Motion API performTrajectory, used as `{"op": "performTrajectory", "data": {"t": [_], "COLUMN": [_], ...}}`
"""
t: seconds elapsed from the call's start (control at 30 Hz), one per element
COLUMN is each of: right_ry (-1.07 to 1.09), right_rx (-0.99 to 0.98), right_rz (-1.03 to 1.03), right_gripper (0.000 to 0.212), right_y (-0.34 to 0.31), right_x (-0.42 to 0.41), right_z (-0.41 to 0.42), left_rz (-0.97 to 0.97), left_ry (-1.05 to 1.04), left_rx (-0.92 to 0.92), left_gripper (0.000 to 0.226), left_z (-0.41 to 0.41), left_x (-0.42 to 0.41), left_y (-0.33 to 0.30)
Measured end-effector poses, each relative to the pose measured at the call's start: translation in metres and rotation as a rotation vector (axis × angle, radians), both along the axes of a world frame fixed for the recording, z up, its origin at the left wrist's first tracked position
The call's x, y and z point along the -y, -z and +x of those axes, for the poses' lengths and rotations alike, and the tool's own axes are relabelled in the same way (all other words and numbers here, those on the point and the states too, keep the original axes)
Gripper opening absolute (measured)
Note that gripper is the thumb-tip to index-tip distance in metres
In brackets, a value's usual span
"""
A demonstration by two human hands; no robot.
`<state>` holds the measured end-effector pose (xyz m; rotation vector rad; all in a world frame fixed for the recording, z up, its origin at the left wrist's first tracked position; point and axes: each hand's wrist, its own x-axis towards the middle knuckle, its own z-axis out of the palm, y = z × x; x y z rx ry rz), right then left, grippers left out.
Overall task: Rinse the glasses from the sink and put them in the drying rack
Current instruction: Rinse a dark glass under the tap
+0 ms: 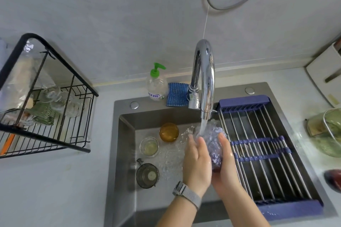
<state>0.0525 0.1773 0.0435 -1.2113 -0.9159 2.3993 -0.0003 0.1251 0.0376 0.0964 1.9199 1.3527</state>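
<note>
Over the sink (125,134), 2 hands cup purple glass (214,145).

- The soap bottle (156,84), sitting just left of the tap (203,77), is showing a label with blue letters too blurry to read.

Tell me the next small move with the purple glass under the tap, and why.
Probably keep turning the purple glass in the stream from the faucet a moment more. Both the left hand and right hand grip it and water splashes over it, so the rinse looks unfinished; the black drying rack comes after.
</note>
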Motion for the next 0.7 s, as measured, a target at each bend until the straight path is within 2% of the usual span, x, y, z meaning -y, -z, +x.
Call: {"op": "performTrajectory", "data": {"t": [0.13,0.23,0.3,0.33,0.37,0.43,0.47,0.53,0.57,0.63,0.7], "right_ry": [-0.115,-0.082,-0.116,-0.16,-0.213,-0.235,-0.209,-0.148,-0.136,-0.135,-0.14], "right_rx": [0.02,0.008,-0.007,-0.016,-0.019,0.009,0.044,0.123,0.171,0.258,0.298], "right_rz": [0.113,0.148,0.216,0.236,0.238,0.255,0.306,0.496,0.589,0.662,0.694], "right_gripper": [0.047,0.047,0.055,0.063,0.074,0.091,0.09,0.067,0.056,0.047,0.04], "right_y": [0.0,0.002,0.004,0.005,0.005,0.004,0.005,0.005,0.005,0.003,-0.002], "right_x": [-0.002,-0.01,-0.014,-0.014,-0.014,-0.013,-0.013,-0.009,-0.004,0.01,0.015], "right_z": [-0.008,-0.01,-0.01,-0.009,-0.007,-0.005,-0.004,-0.002,-0.002,-0.003,-0.006], "left_rz": [0.043,0.061,0.113,0.159,0.203,0.295,0.326,0.36,0.354,0.33,0.336], "left_ry": [-0.091,0.096,0.112,0.073,0.001,-0.123,-0.123,-0.124,-0.128,-0.141,-0.177], "left_rx": [0.094,-0.075,-0.018,0.05,0.178,0.368,0.383,0.347,0.308,0.255,0.269], "left_gripper": [0.061,0.044,0.051,0.066,0.077,0.087,0.094,0.104,0.1,0.091,0.098], "left_z": [-0.017,-0.013,-0.017,-0.023,-0.028,-0.031,-0.029,-0.023,-0.022,-0.024,-0.023], "left_x": [-0.001,-0.003,-0.004,-0.002,0.001,0.008,0.01,0.011,0.01,0.01,0.011], "left_y": [0.001,-0.008,-0.012,-0.013,-0.009,-0.008,-0.006,-0.003,-0.001,0.001,0.002]}}
